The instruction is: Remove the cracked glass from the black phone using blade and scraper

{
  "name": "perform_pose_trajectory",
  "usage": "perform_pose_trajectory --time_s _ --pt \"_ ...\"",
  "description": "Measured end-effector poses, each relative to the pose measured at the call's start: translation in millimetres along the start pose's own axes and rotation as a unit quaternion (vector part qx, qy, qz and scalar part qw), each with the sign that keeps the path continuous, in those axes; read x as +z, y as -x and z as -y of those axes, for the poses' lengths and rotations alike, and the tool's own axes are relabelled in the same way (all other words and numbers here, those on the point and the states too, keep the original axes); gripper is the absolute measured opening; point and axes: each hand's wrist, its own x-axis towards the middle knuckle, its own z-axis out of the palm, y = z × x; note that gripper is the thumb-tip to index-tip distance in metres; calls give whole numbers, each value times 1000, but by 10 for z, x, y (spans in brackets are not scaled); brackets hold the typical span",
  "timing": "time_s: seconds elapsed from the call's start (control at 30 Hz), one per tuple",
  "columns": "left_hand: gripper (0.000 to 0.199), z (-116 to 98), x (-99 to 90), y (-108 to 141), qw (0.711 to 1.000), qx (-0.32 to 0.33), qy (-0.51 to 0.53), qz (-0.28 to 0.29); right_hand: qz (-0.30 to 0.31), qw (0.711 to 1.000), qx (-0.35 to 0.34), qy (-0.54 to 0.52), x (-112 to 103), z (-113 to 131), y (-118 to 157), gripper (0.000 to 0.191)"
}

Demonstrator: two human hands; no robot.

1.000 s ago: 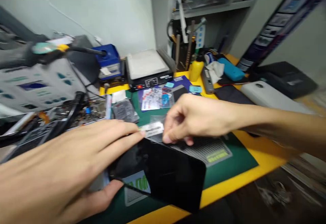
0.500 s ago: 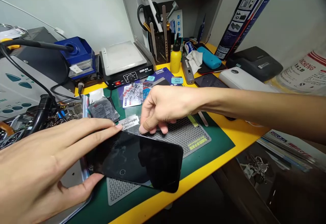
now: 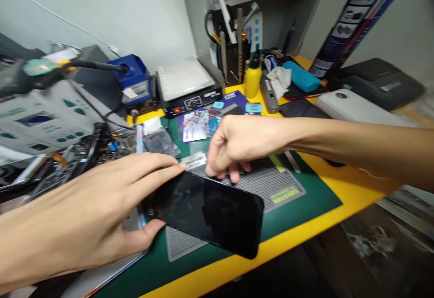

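Observation:
A black phone (image 3: 227, 212) lies screen up and slanted over a grey honeycomb pad (image 3: 288, 185). Fingers and thumb of my left hand (image 3: 111, 207) grip its left end by the two long edges. At the far long edge, my right hand (image 3: 233, 146) has its thumb and index finger pinched together; whatever is between them is hidden. Its other fingers hang just over the pad. Beside the pinch, between both hands, lies a thin razor blade wrapper (image 3: 195, 160). Behind it are a dark flat packet (image 3: 162, 143) and printed cards (image 3: 195, 126).
A hot plate (image 3: 186, 81) and a blue soldering station (image 3: 130, 78) stand at the back. A yellow bottle (image 3: 252, 78) is beside the tool holder (image 3: 237, 58). Circuit parts (image 3: 118, 146) lie at left. A white power bank (image 3: 359, 108) sits at right, beyond my right forearm.
The whole view has shifted, so everything appears further right, with some blur. Both hands keep about the same place at the phone, and the grip and pinch look unchanged.

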Motion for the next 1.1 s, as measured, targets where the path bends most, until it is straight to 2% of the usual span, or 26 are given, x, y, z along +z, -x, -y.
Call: perform_pose_trajectory --time_s 0.1,0.27,0.47,0.63,1.1 --pt "68 -136 -119 -79 999 -40 -32 14 -5 1000 28 10 17 55 20 17" --pt "61 -242 -188 -120 994 -82 -67 36 -58 997 51 31 72 152 63 20" --pt "54 -249 -255 -87 993 -73 -69 62 -73 995 53 44 122 181 79 22" --pt "49 -273 -274 -99 994 -61 -76 54 -81 994 68 27 144 240 115 16" --pt "49 -278 -283 -110 994 -66 -67 51 -58 993 71 69 60 183 131 25"
